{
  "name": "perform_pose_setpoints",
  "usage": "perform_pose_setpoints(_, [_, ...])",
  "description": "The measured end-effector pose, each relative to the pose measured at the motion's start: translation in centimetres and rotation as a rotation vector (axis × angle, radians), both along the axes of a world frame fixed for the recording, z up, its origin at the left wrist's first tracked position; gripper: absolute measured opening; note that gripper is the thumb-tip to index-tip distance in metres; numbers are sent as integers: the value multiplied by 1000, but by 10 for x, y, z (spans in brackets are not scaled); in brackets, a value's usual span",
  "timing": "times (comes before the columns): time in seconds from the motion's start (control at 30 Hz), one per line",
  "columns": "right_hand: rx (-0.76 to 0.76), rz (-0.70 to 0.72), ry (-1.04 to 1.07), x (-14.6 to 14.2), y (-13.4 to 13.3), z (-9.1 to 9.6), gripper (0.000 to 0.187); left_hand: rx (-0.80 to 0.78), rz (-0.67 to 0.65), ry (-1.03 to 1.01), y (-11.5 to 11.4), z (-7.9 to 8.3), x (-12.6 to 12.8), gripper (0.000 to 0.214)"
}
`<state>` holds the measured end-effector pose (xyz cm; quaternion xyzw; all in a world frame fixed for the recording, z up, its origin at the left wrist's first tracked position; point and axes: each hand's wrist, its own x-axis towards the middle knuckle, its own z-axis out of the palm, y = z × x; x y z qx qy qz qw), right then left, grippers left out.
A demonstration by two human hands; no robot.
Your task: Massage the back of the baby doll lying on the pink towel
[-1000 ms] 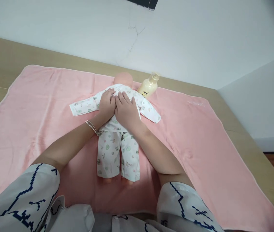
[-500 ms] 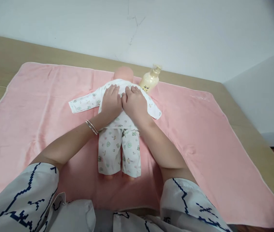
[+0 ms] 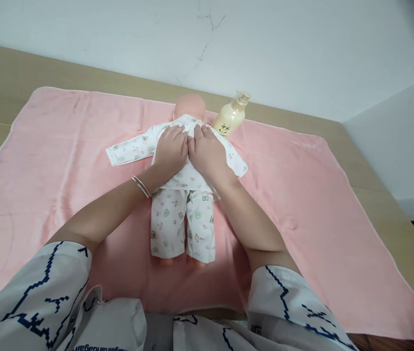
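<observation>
A baby doll (image 3: 190, 105) lies face down, dressed in a white printed long-sleeved top (image 3: 130, 148) and matching trousers (image 3: 168, 224). Its arms are out to the sides and its feet barely show below the cuffs. My left hand (image 3: 171, 150) lies flat on the left side of the doll's back, a bracelet (image 3: 140, 186) on that wrist. Beside it, nearly touching at the thumbs, my right hand (image 3: 209, 152) rests flat on the right side. Both hands have their fingers stretched towards the doll's shoulders and grip nothing.
A pale yellow pump bottle (image 3: 232, 116) stands right of the doll's head. Under the doll a pink blanket (image 3: 302, 219) covers much of the wooden table (image 3: 20, 73). A white wall (image 3: 119, 39) rises behind the table's far edge.
My hands keep the same place on the doll's back, with the fingers slightly shifted. The whole view has tilted a little, so everything sits slightly higher and further right.
</observation>
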<state>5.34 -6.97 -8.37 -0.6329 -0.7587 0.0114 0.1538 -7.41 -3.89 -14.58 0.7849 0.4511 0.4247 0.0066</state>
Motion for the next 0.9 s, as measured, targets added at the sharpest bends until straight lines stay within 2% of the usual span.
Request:
perform_pose_setpoints(0.1, [47, -18, -58, -10, -14, 5, 52, 22, 38, -37, -6, 3, -1, 36])
perform_pose_setpoints(0.2, [56, -5, -67, -9, -14, 8, 49, -47, 97, -92, -5, 1, -2, 36])
perform_pose_setpoints(0.37, [-58, 85, 44, 15, 14, -3, 66, -161, 104, -84, 6, -7, 0, 47])
perform_pose_setpoints(0.5, [-37, 164, 77, 27, 29, -11, 68, -103, 56, -76, 11, -11, -1, 43])
perform_pose_setpoints(0.63, [-61, 98, 39, 15, 18, -5, 65, -43, 21, -91, 5, -9, -2, 37])
perform_pose_setpoints(0.8, [17, -46, -14, -8, -7, 0, 57, 55, 75, -75, -7, -3, -3, 29])
perform_pose_setpoints(0.9, [47, -74, 4, -11, -11, -1, 55, 39, 120, -92, -8, -4, -2, 29])
